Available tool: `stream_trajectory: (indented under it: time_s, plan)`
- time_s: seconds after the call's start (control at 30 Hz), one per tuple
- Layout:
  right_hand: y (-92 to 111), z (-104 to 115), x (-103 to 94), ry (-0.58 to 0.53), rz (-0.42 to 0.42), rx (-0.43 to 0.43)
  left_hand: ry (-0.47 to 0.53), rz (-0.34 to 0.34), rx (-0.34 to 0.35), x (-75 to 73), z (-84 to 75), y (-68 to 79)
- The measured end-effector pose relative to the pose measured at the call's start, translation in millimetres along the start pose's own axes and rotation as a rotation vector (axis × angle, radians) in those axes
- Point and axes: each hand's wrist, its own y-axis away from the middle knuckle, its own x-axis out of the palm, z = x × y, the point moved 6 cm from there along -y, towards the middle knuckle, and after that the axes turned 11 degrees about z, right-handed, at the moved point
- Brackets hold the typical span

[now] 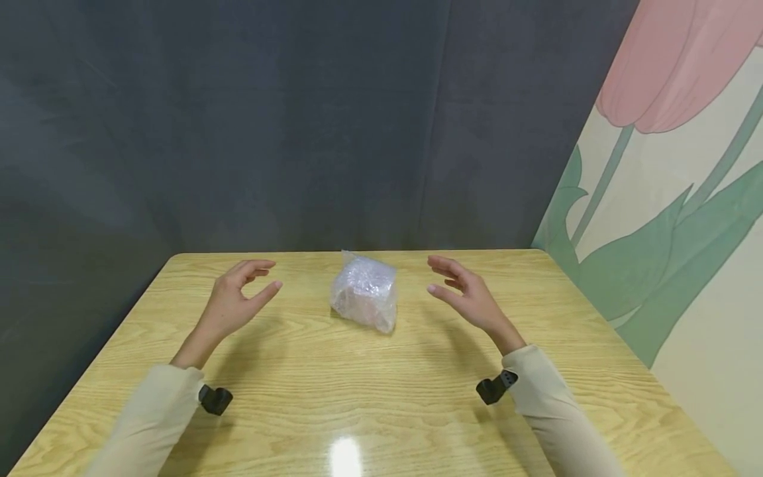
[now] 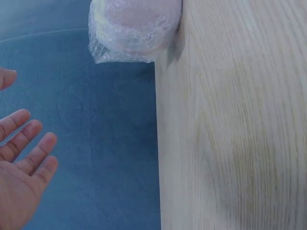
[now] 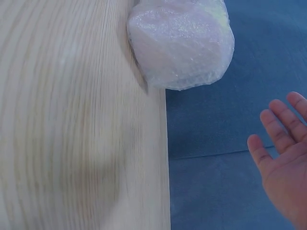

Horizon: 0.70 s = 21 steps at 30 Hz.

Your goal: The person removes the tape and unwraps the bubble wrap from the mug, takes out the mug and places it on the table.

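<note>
A bubble-wrapped bundle (image 1: 365, 291) sits on the wooden table between the two hands, and something pinkish shows faintly through the wrap. My left hand (image 1: 241, 295) hovers to its left, fingers loosely bent and apart from it. On the other side, my right hand (image 1: 467, 295) is held above the table in a similar pose, also touching nothing. Both wrist views show the wrapped bundle (image 2: 136, 28) beyond bare palms with spread fingers. What lies inside the wrap cannot be made out.
The light wooden table (image 1: 334, 384) reaches back to a dark curtain (image 1: 298, 126). To the right stands a wall (image 1: 709, 291) painted with a pink tulip and green leaves. Each wrist wears a small black camera (image 1: 216, 399) on a strap.
</note>
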Motion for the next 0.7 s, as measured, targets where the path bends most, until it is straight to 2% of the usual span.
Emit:
stream_trajectory:
  time_s: [0.23,0.47,0.7]
  plan:
    - [-5,1,3.2,0.01,-0.001,0.013,0.014,-0.002,0.006,6.2,-4.9,-3.1]
    - [-8,-1,5.4,0.006,0.004,0.025,0.007,-0.008,0.058,13.2,-11.8,-7.8]
    - [-12,-4,7.4,-0.017,0.007,0.041,0.025,0.0,0.07,20.6,-14.3,-10.2]
